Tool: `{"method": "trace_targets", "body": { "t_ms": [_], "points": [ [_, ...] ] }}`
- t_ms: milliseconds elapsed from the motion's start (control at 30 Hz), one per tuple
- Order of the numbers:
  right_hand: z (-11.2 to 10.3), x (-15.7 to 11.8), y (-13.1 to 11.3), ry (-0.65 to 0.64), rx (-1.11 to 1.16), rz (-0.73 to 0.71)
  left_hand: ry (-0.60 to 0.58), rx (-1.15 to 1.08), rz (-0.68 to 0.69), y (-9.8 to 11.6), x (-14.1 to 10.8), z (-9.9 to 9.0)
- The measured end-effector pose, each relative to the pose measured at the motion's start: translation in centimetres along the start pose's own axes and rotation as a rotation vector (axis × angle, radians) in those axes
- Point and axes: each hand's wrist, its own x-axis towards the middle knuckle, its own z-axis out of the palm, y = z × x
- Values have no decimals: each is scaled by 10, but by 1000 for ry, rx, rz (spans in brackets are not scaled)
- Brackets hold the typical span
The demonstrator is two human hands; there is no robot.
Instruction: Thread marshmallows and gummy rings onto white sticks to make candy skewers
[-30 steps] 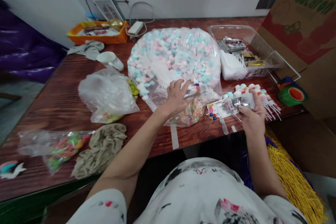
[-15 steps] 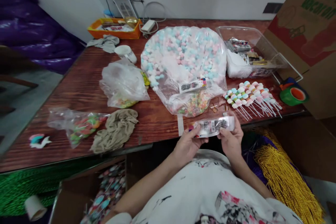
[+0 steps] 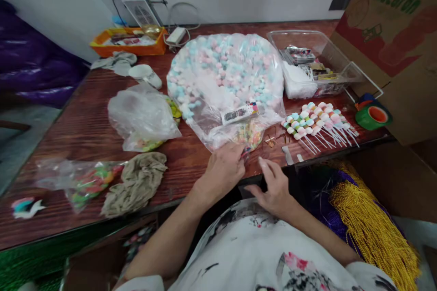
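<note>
My left hand [image 3: 225, 163] is at the near edge of a large clear bag of marshmallows [image 3: 232, 68]. Its fingers are curled downward and a small reddish bit shows at the fingertips; what they hold is hidden. Slightly lower on the right, my right hand [image 3: 275, 186] hovers at the table edge, fingers apart and holding nothing. On the bag lies a white printed packet [image 3: 239, 113], above colourful gummy candies [image 3: 251, 132]. Marshmallow skewers [image 3: 317, 120] with white sticks lie in a row to the right of my hands.
Beyond the skewers stand a clear plastic bin [image 3: 307, 38] and a green tape roll [image 3: 372, 117]. Leftward lie a bag of candy [image 3: 143, 116], another candy bag [image 3: 92, 184] and a crumpled cloth [image 3: 136, 184]. An orange tray [image 3: 129, 50] sits at the back. A cardboard box [image 3: 399, 77] is at right.
The printed packet that both hands held no longer shows between them. My left hand has moved forward to the bag's edge; my right has drawn apart and opened. The view has shifted right.
</note>
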Motion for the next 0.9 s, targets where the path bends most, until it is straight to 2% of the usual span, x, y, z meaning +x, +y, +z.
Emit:
{"method": "trace_targets", "body": {
  "t_ms": [67,133,233,300,400,467,567,700,833,900],
  "points": [
    [14,18,1,-36,-61,-26,-5,-88,-28,6,10,17],
    [25,32,7,-29,-30,-30,24,-260,-116,7,16,30],
    [34,41,22,15,250,25,44,-553,-217,4,17,38],
    [37,41,28,90,533,217,72,-698,-227,0,13,40],
    [43,35,29,232,925,628,136,-758,-282,-8,6,48],
    [46,30,27,258,1071,763,45,-807,-323,-12,2,58],
    [47,23,22,199,1084,723,-139,-980,-405,-16,-1,76],
    [41,14,21,70,922,631,-185,-1147,-549,-21,-4,91],
    [10,16,31,-158,834,509,-202,-1107,-533,-31,1,95],
    [-13,23,42,-190,725,465,-187,-995,-485,-41,9,93]
  ]
}}
